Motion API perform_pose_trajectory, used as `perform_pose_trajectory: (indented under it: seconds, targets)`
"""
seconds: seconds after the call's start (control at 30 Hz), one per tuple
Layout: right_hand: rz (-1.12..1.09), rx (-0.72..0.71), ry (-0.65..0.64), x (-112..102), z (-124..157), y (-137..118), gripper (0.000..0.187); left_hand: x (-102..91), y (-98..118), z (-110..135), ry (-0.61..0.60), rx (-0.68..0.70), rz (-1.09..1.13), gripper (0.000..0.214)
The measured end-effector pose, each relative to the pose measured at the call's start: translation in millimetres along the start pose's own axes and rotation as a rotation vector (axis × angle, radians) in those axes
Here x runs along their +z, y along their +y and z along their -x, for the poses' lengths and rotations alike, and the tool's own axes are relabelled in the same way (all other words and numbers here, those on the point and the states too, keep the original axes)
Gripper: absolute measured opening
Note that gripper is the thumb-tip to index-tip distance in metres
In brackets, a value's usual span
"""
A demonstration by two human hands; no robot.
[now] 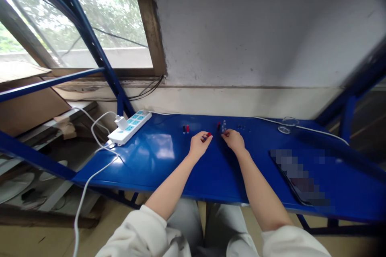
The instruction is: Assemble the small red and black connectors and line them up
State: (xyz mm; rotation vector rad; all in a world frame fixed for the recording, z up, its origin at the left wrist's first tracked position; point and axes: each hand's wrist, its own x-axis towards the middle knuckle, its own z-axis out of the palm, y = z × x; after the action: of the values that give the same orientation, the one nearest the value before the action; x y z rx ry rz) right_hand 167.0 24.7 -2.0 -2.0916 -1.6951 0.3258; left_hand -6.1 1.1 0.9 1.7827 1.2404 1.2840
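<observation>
Above the middle of the blue table (169, 168), my left hand (198, 145) is closed in a pinch on a small red cylindrical piece (209, 134). My right hand (235, 139) has its thumb and fingers pressed together beside a cluster of small clear pieces (224, 124); what it pinches, if anything, is too small to tell. A dark red and black pair of pieces (219, 125) stands just left of that cluster. Left of my left hand stand a black-topped piece (183, 129) and a red piece (187, 129). Tiny clear parts (241, 127) lie right of my right hand.
A white power strip (131, 127) with a plugged-in adapter and cable (83, 196) occupies the table's left end. At the back right are clear round containers (284, 129) and a thin white cable (322, 131). A flat dark, blurred-out object (301, 180) lies at the right.
</observation>
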Motion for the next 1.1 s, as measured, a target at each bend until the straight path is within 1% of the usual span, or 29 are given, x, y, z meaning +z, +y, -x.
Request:
perform_pose_trajectory:
  seconds: [0.1,0.23,0.33,0.47,0.57,0.63,0.8,1.1]
  targets:
    - [0.012,0.003,0.0,1,1,-1,0.019,7.9,-3,-8,-0.05,-0.038,0.011,0.021]
    - [0.041,0.007,-0.003,2,1,-1,0.022,20.6,-5,-26,-0.119,-0.043,-0.102,0.015]
    - [0.055,0.017,-0.018,2,2,-2,0.023,29.2,-5,-38,-0.117,-0.04,-0.179,0.012]
    - [0.061,0.027,-0.021,1,2,-3,0.022,37.7,-6,-49,-0.068,-0.067,-0.208,0.01]
    - [0.07,0.04,-0.022,1,2,-4,0.022,42.8,-11,-52,-0.041,-0.075,-0.207,0.009]
    - [0.074,0.041,-0.019,1,1,-5,0.022,45.9,-15,-53,-0.034,-0.065,-0.245,0.009]
    - [0.088,0.037,0.001,2,2,-5,0.023,51.0,-25,-54,-0.072,-0.016,-0.387,0.007]
    - [0.104,0.05,0.0,1,2,-6,0.023,55.0,-26,-55,-0.08,0.01,-0.514,0.01]
